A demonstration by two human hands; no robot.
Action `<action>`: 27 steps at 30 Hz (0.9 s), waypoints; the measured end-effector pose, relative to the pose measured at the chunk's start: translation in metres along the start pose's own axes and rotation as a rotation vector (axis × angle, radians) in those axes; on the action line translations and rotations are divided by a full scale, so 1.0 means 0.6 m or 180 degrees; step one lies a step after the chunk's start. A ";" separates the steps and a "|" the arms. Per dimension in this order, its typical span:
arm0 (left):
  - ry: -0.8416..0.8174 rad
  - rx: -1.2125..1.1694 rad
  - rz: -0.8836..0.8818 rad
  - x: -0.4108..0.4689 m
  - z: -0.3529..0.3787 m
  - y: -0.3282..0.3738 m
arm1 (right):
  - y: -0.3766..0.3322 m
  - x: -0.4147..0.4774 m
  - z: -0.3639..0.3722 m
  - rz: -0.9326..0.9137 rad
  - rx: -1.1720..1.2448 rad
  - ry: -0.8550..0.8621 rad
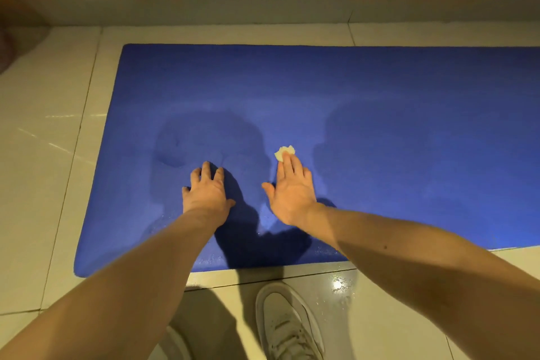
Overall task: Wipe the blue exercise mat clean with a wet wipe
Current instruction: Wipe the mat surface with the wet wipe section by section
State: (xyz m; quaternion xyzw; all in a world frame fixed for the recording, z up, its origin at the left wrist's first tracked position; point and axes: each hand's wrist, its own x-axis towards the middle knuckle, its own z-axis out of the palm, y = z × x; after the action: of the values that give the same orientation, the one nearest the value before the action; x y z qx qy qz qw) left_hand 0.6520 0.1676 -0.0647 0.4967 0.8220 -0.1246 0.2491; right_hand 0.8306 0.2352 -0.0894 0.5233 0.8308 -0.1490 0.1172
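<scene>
Progress looks partial: our straight-fingered right hand (292, 193) presses a crumpled white wet wipe (285, 152) onto the blue foam exercise mat (380, 82); our left hand (206, 188) rests spread, empty. Middle damp; far stretches seemingly unwiped.

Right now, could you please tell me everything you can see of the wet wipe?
The wet wipe is a small, crumpled, off-white wad that looks soft, like tissue or cloth. It lies on the blue mat, pressed under the straight fingers of the right hand. Only its far edge shows beyond the fingertips; the rest is hidden. Darker patches, perhaps damp, spread on the mat on either side of it.
</scene>
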 end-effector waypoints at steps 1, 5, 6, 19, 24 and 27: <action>-0.0004 -0.0001 -0.0006 -0.001 0.001 0.001 | -0.020 -0.023 0.006 -0.0097 0.0066 -0.0045; -0.0003 -0.0010 -0.0011 -0.008 0.003 0.002 | -0.039 -0.060 0.019 -0.0431 -0.0158 -0.0120; -0.0007 -0.0008 0.0000 -0.010 0.004 0.002 | -0.028 -0.052 0.015 -0.0420 -0.0266 -0.0093; -0.0062 -0.0066 -0.0028 -0.063 0.034 -0.016 | -0.015 -0.043 0.018 -0.0031 -0.0501 -0.0127; 0.0028 -0.0071 -0.0041 -0.073 0.044 -0.015 | -0.067 -0.124 0.045 -0.0653 -0.0509 -0.0223; 0.0037 -0.0088 -0.0015 -0.081 0.051 -0.021 | -0.029 -0.109 0.035 -0.0792 -0.0659 -0.0102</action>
State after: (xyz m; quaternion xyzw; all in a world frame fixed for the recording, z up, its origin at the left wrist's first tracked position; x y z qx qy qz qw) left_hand 0.6680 0.1110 -0.0653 0.4920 0.8262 -0.1109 0.2509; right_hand 0.8435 0.1658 -0.0836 0.3991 0.8981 -0.0842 0.1643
